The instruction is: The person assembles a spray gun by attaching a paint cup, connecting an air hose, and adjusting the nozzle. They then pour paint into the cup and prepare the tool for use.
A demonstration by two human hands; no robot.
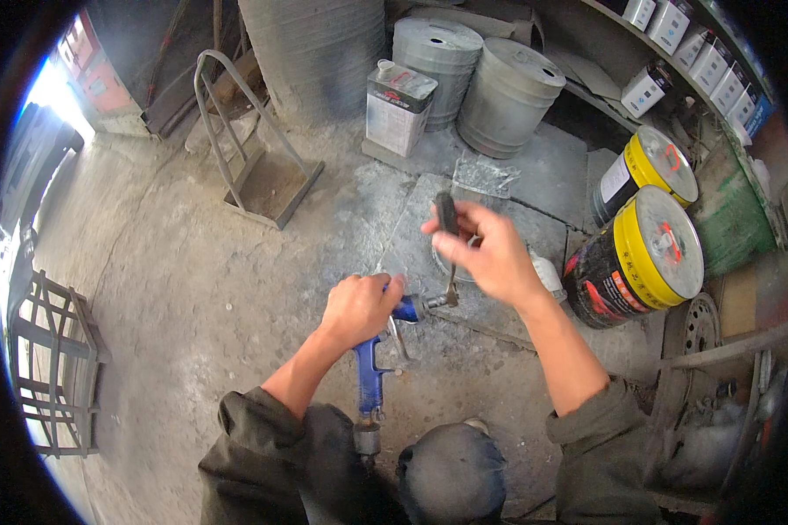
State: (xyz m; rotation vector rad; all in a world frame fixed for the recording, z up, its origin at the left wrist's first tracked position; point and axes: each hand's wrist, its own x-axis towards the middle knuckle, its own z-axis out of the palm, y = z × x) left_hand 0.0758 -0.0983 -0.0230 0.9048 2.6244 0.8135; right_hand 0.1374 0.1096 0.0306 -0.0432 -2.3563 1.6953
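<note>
My left hand is closed around the upper body of a blue spray gun, whose handle points down toward my legs. The gun's metal front end points right. In my right hand is a dark-handled tool, perhaps a brush or scraper, held upright between thumb and fingers. Its narrow lower end touches or overlaps the gun's metal tip; contact cannot be told for certain. Behind my right hand a round container is partly hidden, and a white object lies beside my right wrist.
Two drums with yellow bands stand at right. Metal drums and a rectangular can stand ahead. A platform trolley is at upper left, a slatted metal frame at far left. Cans line a shelf at upper right.
</note>
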